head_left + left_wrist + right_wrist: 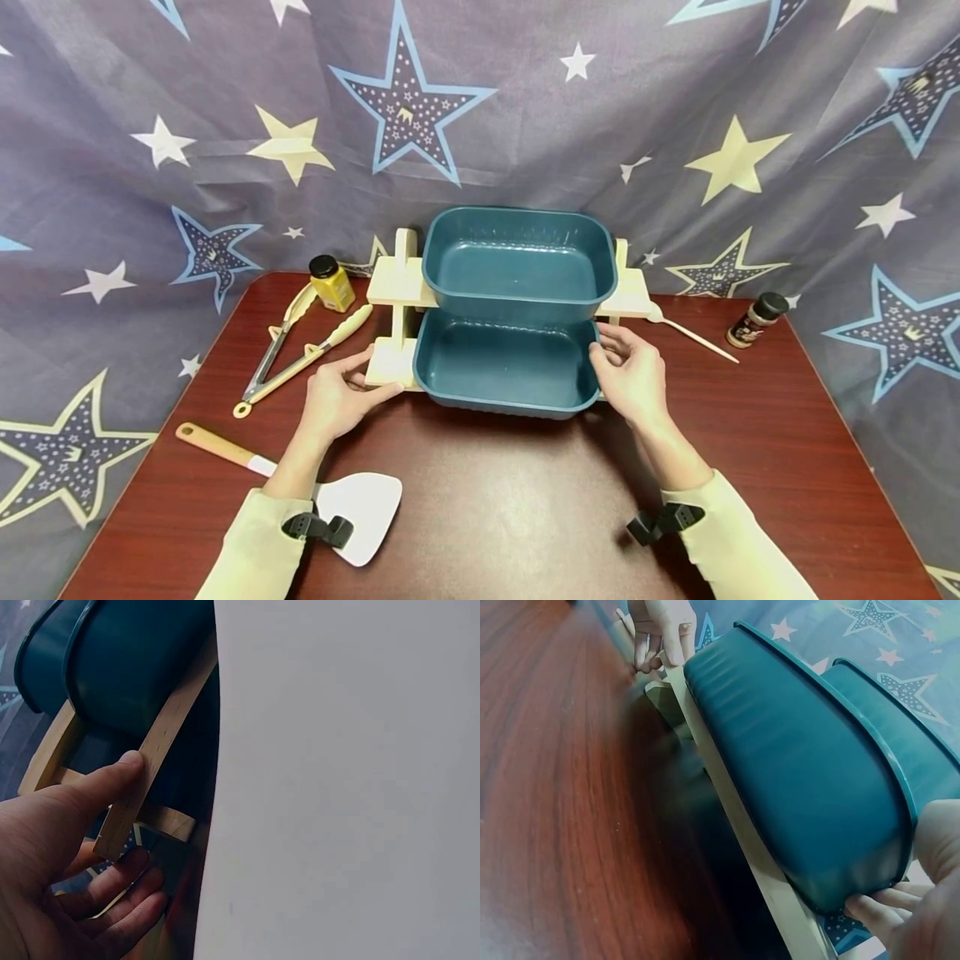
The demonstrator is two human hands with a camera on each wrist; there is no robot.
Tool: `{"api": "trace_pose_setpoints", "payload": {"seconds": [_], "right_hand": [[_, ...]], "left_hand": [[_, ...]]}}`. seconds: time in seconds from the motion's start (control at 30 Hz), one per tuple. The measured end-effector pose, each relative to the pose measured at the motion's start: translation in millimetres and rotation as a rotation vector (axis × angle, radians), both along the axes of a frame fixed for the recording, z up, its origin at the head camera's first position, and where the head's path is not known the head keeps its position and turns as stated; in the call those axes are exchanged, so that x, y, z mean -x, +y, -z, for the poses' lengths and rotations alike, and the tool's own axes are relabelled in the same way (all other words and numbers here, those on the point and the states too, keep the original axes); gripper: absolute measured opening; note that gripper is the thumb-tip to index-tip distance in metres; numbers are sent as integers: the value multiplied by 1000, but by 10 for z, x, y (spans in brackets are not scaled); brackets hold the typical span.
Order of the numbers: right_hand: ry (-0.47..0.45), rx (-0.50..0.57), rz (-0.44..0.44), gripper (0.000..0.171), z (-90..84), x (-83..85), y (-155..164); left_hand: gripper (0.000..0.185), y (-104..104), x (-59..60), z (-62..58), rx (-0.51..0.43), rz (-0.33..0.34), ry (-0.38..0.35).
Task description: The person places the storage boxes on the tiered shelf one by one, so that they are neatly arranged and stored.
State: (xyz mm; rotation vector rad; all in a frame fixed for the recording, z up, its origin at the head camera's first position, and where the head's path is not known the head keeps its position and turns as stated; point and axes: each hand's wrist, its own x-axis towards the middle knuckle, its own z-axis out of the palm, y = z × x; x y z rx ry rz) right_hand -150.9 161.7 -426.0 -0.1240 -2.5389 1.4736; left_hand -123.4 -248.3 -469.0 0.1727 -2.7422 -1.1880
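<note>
Two deep teal plastic bins sit on a two-tier pale wooden rack, the upper bin (519,271) behind and above the lower bin (510,358). My left hand (341,396) grips the left end of the rack's lower shelf (390,364); in the left wrist view its thumb lies on the wooden slat (161,742) and the fingers curl beneath. At the right end of the lower bin is my right hand (633,375), its thumb by the rim and its fingers curled against the bin's outer side. The rack's back is hidden.
To the left lie tongs (300,354), a yellow-labelled spice jar (332,285) and a white spatula (367,508), partly under the left forearm. On the right are a pale long-handled utensil (697,335) and a black-capped jar (756,321). A starry curtain (517,125) hangs behind the table.
</note>
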Motion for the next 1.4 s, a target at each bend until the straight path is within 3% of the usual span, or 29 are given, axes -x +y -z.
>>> {"api": "trace_pose_setpoints", "payload": {"seconds": [1.0, 1.4], "right_hand": [[-10, 70, 13, 32, 17, 78, 1], [-17, 47, 7, 32, 26, 82, 41]], "left_hand": [[84, -11, 10, 2, -13, -2, -14], [83, 9, 6, -14, -9, 7, -6]]}}
